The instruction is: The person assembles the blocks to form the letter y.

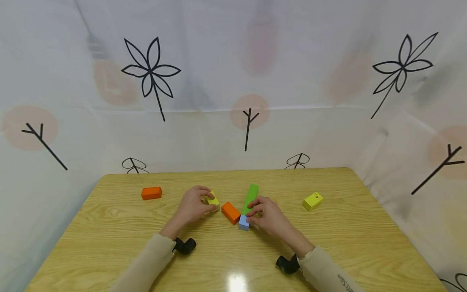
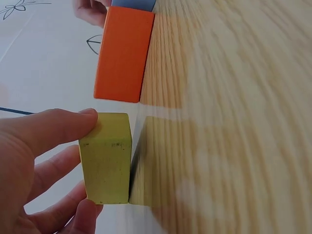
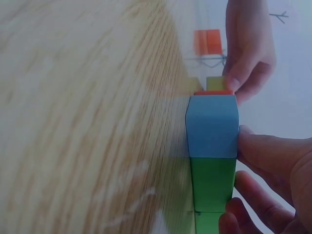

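inside the surface's edges, free room nearside, my left hand pinching yellow block, right hand touching blue block, grip unclear

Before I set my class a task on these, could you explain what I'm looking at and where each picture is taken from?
There is no robot: just a person's bare left hand and right hand. The wide picture comes from a camera on the head; the two close ones come from cameras worn on each wrist. On the wooden table an orange block, a blue block and a green strip, perhaps two pieces, lie close together. The left fingers hold a yellow block; the right fingers touch the blue block and green strip, though I cannot tell whether they grip. Another orange block lies off to the left, another yellow block to the right.
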A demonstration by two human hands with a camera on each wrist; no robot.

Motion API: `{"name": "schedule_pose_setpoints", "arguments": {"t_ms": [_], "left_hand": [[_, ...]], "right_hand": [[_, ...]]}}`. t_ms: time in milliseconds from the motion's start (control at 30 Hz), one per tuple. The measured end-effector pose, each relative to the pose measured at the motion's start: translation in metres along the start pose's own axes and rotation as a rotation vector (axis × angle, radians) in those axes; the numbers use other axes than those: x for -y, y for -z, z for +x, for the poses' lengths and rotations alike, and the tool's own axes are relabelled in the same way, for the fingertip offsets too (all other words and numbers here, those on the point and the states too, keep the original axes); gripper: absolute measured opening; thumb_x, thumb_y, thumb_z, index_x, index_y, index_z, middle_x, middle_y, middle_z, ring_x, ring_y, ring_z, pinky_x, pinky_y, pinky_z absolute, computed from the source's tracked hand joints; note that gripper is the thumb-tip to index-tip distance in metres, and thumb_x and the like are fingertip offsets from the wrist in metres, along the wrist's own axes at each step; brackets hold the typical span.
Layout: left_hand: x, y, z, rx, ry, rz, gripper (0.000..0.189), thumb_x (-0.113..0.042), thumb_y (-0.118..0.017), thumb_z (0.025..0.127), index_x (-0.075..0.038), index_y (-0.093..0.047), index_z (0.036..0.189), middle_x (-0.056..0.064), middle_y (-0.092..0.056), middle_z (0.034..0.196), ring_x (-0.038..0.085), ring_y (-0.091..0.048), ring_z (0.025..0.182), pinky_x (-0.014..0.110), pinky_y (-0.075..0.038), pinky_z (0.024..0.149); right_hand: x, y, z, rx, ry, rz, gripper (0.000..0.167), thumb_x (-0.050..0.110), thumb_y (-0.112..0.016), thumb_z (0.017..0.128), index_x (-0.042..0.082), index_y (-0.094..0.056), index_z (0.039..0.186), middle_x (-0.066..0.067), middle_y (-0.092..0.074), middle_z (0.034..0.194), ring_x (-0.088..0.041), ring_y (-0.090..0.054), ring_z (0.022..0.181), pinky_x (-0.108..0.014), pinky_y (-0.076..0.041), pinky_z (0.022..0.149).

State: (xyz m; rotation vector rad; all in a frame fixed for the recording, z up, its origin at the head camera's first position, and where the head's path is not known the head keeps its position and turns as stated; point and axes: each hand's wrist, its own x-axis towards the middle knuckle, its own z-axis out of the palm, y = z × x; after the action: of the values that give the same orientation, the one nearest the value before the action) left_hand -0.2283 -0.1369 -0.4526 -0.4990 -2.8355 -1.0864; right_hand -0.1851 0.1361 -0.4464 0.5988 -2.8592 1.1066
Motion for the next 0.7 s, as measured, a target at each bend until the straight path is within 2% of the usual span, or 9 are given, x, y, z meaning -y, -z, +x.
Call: {"name": "schedule_pose_setpoints", "arguments": {"t_ms": [233, 467, 700], "left_hand": [[-0.0062, -0.0062, 0.0047, 0.021, -0.005, 0.0, 0.021, -0.024, -0.085, 0.081, -0.011, -0.077, 0.096, 0.009, -0.061, 0.126, 0.027, -0.063, 0.102, 0.038, -0.056, 0.082], [-0.0075, -0.0063, 0.0061, 0.027, -0.045, -0.027, 0.012, -0.011, -0.074, 0.091, -0.006, -0.077, 0.101, 0.011, -0.061, 0.125, 0.029, -0.061, 0.109, 0.038, -0.056, 0.083], [-0.0098, -0.0084, 0.0084, 0.022, -0.048, -0.024, 0.016, -0.011, -0.072, 0.092, -0.003, -0.077, 0.105, 0.012, -0.061, 0.124, 0.03, -0.061, 0.11, 0.04, -0.056, 0.084]], "right_hand": [[0.0006, -0.0006, 0.0003, 0.002, -0.007, 0.0, 0.008, 0.011, -0.083, 0.082, 0.019, -0.079, 0.08, 0.007, -0.062, 0.106, -0.023, -0.055, 0.107, -0.047, -0.047, 0.094], [0.0009, -0.0015, 0.0004, 0.002, -0.015, -0.006, 0.009, 0.012, -0.083, 0.082, 0.019, -0.079, 0.08, 0.007, -0.062, 0.106, -0.023, -0.055, 0.108, -0.048, -0.046, 0.095], [0.001, -0.0016, -0.0003, -0.001, -0.012, -0.001, 0.008, 0.011, -0.083, 0.082, 0.018, -0.079, 0.08, 0.006, -0.063, 0.107, -0.024, -0.056, 0.108, -0.048, -0.047, 0.094]]}}
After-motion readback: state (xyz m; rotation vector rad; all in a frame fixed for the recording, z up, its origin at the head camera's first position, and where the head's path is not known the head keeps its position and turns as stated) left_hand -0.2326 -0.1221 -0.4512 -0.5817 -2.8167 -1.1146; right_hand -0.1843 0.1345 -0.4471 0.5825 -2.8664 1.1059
